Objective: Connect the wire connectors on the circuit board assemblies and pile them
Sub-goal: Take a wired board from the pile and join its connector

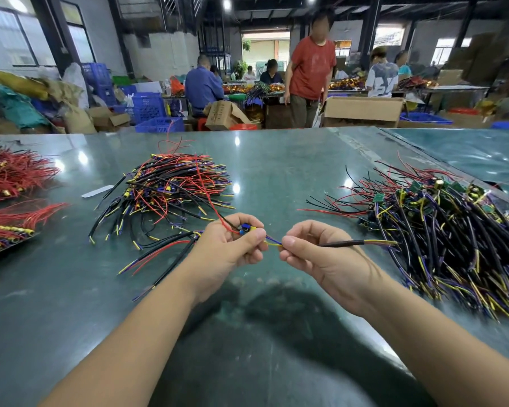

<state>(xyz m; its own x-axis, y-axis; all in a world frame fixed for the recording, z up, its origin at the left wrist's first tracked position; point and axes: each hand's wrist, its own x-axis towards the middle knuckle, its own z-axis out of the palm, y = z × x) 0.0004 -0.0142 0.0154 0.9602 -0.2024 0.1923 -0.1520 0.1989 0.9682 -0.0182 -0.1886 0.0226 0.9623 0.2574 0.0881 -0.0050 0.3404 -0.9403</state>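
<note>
My left hand point(229, 245) pinches a small circuit board assembly point(249, 229) with blue and yellow parts; its red wire runs up toward the far pile and black cables trail left. My right hand point(309, 249) pinches a black-sheathed cable point(341, 244) with yellow and blue leads, its near end meeting the board between my two hands. A pile of wired assemblies point(171, 186) lies beyond my left hand. A bigger heap of green boards with black cables point(441, 227) lies to the right.
The green table point(276, 171) carries red-wire bundles point(9, 177) at the far left and a white strip point(96, 191). Beyond the far edge are cardboard boxes point(362, 111), blue crates point(147, 108) and several people, one standing in a red shirt point(312, 69).
</note>
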